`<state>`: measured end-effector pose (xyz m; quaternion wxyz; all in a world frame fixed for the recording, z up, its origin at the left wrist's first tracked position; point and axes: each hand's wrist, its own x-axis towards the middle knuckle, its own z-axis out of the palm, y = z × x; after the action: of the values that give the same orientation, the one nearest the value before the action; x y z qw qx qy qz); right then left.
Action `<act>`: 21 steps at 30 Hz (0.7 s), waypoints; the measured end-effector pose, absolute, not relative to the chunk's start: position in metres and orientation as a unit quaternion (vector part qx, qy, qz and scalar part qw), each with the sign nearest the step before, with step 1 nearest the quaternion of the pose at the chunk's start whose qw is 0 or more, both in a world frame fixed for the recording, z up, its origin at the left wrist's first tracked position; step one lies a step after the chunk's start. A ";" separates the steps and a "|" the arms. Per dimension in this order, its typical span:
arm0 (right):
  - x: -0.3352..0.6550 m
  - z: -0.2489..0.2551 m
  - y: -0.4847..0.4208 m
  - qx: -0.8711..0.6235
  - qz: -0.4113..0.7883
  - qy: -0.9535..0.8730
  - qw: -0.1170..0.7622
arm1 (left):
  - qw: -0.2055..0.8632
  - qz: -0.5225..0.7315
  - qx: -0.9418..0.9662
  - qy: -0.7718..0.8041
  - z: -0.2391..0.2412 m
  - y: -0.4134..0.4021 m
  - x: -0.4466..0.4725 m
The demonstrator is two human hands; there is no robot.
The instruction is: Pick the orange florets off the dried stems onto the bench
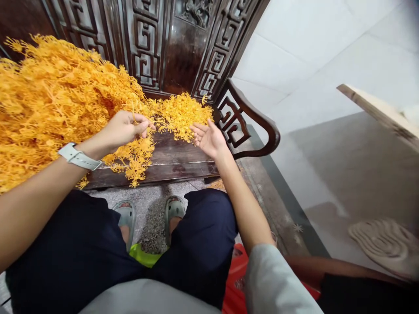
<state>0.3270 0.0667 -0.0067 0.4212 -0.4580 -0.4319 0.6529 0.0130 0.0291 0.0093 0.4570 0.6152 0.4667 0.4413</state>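
Observation:
A big heap of orange plastic sprigs (49, 100) covers the dark carved wooden bench (176, 159) in front of me. My left hand (126, 127), with a white watch on its wrist, is pinched shut on one orange sprig (139, 152) that hangs down over the bench's front edge. My right hand (207, 138) is open, palm up, fingers spread, holding nothing. It hovers just in front of a smaller pile of sprigs (181, 114) at the bench's right end.
The bench's carved armrest (250, 120) curves right of my right hand. My knees in dark shorts and sandalled feet are below. A red stool (237, 279) shows under me. A wooden board (379, 109) and a woven mat (382, 240) lie on the floor at right.

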 end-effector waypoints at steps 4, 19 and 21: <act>0.306 -0.014 0.060 -0.455 0.653 -0.477 0.373 | 0.537 0.433 0.564 0.455 0.013 0.027 0.022; 0.306 -0.028 0.067 -0.494 0.343 -0.675 0.427 | 0.440 0.359 0.671 0.477 0.033 0.010 0.040; 0.324 -0.034 0.072 -0.545 0.233 -0.680 0.433 | 0.401 0.328 0.712 0.474 0.047 -0.005 0.042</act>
<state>0.3239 0.0723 -0.0345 0.4326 -0.5448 -0.6796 0.2328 0.0420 -0.0048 0.0472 0.4009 0.7117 0.4744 0.3283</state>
